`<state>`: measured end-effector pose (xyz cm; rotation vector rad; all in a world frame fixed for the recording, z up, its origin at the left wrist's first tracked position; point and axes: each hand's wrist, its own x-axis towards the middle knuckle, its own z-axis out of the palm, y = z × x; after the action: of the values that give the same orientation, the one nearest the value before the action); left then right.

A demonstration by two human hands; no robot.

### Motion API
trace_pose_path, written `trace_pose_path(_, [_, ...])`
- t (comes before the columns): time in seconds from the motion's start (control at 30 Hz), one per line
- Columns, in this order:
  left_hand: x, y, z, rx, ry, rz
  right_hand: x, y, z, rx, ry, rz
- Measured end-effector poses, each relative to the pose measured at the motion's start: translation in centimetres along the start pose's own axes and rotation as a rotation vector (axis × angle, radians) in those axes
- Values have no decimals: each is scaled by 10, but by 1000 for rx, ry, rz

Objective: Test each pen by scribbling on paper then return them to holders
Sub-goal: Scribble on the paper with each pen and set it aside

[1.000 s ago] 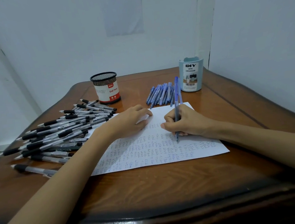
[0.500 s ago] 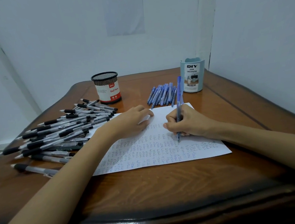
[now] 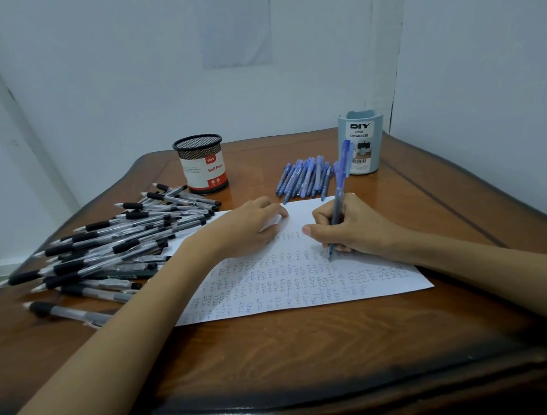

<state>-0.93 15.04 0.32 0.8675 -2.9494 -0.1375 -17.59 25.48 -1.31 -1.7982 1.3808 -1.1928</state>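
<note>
Wooden bench (image 3: 277, 354): right hand (image 3: 355, 227) grips blue pen (image 3: 338, 199), tip on scribbled paper (image 3: 304, 280); left hand (image 3: 244, 229) rests flat, fingers relaxed, pinning sheet.

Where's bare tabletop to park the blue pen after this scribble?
Free: the wide wood strip of the table in front of the paper; the gap between the mesh pen holder and the row of blue pens; the wood right of the paper and desk organizer. Crowded: the left, under the pile of black pens.
</note>
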Motion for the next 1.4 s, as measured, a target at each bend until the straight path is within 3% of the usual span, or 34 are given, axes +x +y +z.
trace_pose_path(0.4, [2, -2, 0, -16, -15, -2, 0, -3, 0, -29, 4, 35])
trace_pose_path(0.6, [0, -13, -2, -23, -21, -47, 5, -9, -10, 228, 133, 170])
trace_pose_path(0.7, [0, -15, -2, -19, -11, -52, 8, -9, -15, 174, 187, 203])
trace_pose_path(0.83, [0, -13, -2, -3, -4, -54, 8, -8, -15, 86, 260, 157])
trace_pose_path(1.03, [1, -12, -1, 8, -4, -57, 11, 0, -14, 307, 285, 110])
trace_pose_path(1.4, [1, -12, 2, 8, 3, -66, 12, -4, -12, 341, 281, 154])
